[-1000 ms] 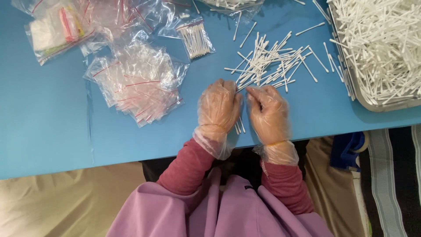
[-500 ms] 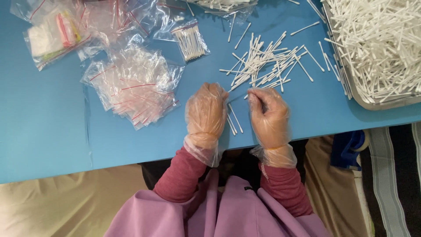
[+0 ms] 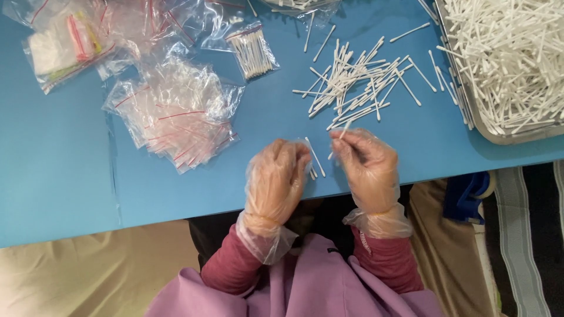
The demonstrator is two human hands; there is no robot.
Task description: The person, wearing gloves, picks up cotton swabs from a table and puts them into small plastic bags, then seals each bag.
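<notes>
Cotton swabs (image 3: 315, 165) lay at lower centre, gripped by the gloved left hand (image 3: 277, 179), which had shifted left. The right hand (image 3: 367, 164), fingers curled, pinched one swab (image 3: 342, 132), newly lifted from the loose pile (image 3: 358, 79).

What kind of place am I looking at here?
Probably a hand-packing bench: a metal tray heaped with cotton swabs, a loose swab pile on the blue table, and a stack of small zip bags beside the gloved hands.
</notes>
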